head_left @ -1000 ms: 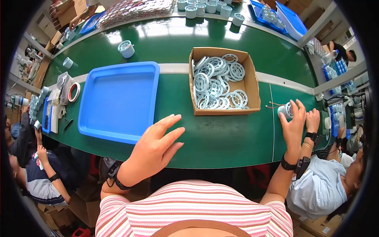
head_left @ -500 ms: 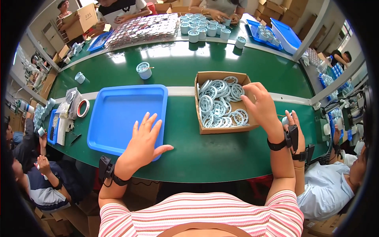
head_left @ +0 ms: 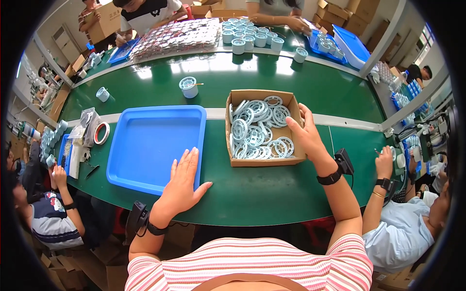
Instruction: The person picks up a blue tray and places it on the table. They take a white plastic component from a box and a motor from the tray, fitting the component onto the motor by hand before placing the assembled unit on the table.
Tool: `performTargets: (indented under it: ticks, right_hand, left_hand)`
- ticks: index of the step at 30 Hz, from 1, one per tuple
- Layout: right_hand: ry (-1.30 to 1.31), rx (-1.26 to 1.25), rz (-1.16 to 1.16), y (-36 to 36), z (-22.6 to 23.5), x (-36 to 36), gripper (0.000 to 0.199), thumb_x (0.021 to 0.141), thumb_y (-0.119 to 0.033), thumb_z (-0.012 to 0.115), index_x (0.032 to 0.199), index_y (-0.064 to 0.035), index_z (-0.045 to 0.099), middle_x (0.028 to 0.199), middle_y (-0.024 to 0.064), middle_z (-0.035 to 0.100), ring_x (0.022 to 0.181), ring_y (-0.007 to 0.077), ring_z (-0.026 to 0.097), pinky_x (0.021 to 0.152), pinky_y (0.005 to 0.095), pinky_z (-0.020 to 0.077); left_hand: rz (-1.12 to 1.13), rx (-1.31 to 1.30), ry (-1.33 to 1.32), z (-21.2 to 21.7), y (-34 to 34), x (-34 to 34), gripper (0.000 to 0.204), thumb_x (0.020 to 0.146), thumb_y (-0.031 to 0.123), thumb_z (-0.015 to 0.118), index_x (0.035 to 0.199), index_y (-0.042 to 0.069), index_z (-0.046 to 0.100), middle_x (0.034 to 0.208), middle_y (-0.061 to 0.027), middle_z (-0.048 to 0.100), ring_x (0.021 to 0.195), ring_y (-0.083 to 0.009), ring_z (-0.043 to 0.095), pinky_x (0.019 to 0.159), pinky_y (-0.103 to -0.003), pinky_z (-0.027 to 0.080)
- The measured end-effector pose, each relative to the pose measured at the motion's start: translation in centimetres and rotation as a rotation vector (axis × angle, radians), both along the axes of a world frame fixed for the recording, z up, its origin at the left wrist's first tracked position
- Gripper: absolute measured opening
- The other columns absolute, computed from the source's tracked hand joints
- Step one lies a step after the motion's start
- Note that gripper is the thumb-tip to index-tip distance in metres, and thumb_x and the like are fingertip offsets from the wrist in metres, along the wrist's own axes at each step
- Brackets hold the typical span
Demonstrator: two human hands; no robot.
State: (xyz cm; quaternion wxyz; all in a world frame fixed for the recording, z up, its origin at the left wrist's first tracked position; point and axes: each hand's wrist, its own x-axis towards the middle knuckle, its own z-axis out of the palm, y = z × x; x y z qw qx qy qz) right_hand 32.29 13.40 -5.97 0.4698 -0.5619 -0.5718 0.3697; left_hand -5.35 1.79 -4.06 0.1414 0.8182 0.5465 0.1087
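Note:
My left hand (head_left: pixel 182 180) lies with its fingers stretched out over the right rim of an empty blue plastic tray (head_left: pixel 150 145), its thumb out toward the green tabletop. To the right stands an open cardboard box (head_left: pixel 264 163) holding a loose pile of pale blue plastic rings (head_left: pixel 255 136) with spokes. My right hand (head_left: pixel 310 138) is at the box's right wall, thumb over the inner side and fingers along the wall. The hand itself partly hides that wall. No ring shows in either hand.
Past the tray stands a pale blue cup-shaped part (head_left: pixel 189 88) with a thin wire; a smaller one (head_left: pixel 102 94) is farther left. A tape roll (head_left: pixel 102 133) and plastic bag (head_left: pixel 87 127) lie left of the tray. Several cup parts (head_left: pixel 250 38) fill the far side. Co-workers sit at both sides.
The cardboard box has slid left together with my right hand. My left hand has come down onto the tray's right rim, fingers closer together. The right co-worker's hand has moved away from my arm.

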Motion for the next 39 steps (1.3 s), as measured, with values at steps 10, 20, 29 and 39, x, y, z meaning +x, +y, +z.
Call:
performTargets:
  ticks: [10, 20, 29, 39]
  right_hand:
    - [0.275, -0.196, 0.02, -1.2, 0.2, 0.7, 0.063, 0.108, -0.052, 0.044, 0.15, -0.006, 0.038, 0.131, 0.0055, 0.057, 0.109, 0.0124, 0.059, 0.088, 0.0247, 0.0463]
    - [0.17, -0.125, 0.21, -3.0, -2.4, 2.0, 0.052, 0.111, -0.044, 0.037, 0.135, -0.0012, 0.054, 0.099, 0.0007, 0.062, 0.079, 0.0044, 0.055, 0.069, 0.0212, 0.046]
    - [-0.062, 0.092, 0.156, -4.7, -2.7, 1.5, 0.063, 0.11, -0.052, 0.034, 0.128, 0.0034, 0.058, 0.111, 0.0067, 0.066, 0.097, 0.0112, 0.061, 0.085, 0.0263, 0.0484]
    - [-0.119, 0.166, 0.124, -4.9, -3.5, 2.9, 0.06, 0.112, -0.047, 0.034, 0.133, 0.0043, 0.056, 0.117, 0.0099, 0.065, 0.105, 0.0152, 0.061, 0.092, 0.0285, 0.0484]
  left_hand:
    - [0.047, 0.138, -0.294, 0.4, -1.6, 0.1, 0.073, 0.094, 0.04, 0.07, 0.148, -0.002, 0.043, 0.147, -0.0209, 0.05, 0.143, -0.0392, 0.04, 0.117, -0.054, 0.031]
    - [0.069, 0.647, -0.479, 0.7, -6.7, -0.9, 0.027, 0.093, 0.008, 0.068, 0.118, 0.002, 0.067, 0.136, -0.0214, 0.058, 0.126, -0.0365, 0.058, 0.104, -0.045, 0.048]
    - [1.28, 0.981, -0.302, -9.8, -23.4, -19.1, 0.028, 0.103, 0.015, 0.058, 0.126, -0.002, 0.059, 0.149, -0.0245, 0.039, 0.129, -0.0391, 0.05, 0.108, -0.044, 0.043]
    - [1.999, -0.565, 0.393, -32.4, -38.4, -8.6, 0.074, 0.094, 0.054, 0.061, 0.15, 0.008, 0.046, 0.167, -0.0136, 0.018, 0.142, -0.0416, 0.034, 0.111, -0.055, 0.034]
